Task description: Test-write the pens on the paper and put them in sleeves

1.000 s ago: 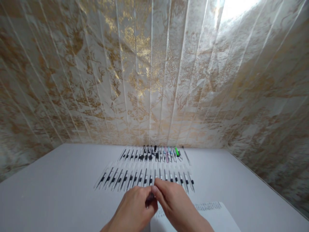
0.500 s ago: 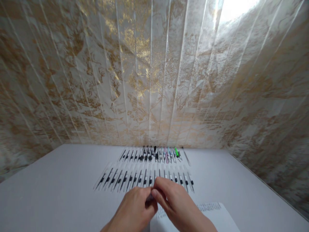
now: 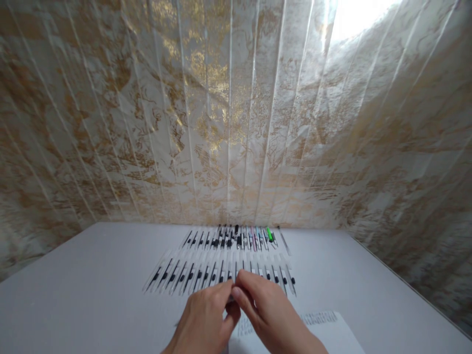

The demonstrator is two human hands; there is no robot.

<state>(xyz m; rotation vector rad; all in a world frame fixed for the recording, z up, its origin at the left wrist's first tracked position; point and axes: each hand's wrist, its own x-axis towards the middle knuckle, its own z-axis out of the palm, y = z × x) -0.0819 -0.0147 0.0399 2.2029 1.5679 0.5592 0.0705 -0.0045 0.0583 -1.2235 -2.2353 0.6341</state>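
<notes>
The left hand [image 3: 202, 314] and right hand [image 3: 263, 309] meet, fingers curled; what, if anything, they hold cannot be told. A written-on page [image 3: 334, 334] lies beneath the right. Beyond, clear-barrelled pens [image 3: 190, 278] form a row, with assorted pens [image 3: 239, 241] along the table's [image 3: 73, 275] far edge.
</notes>
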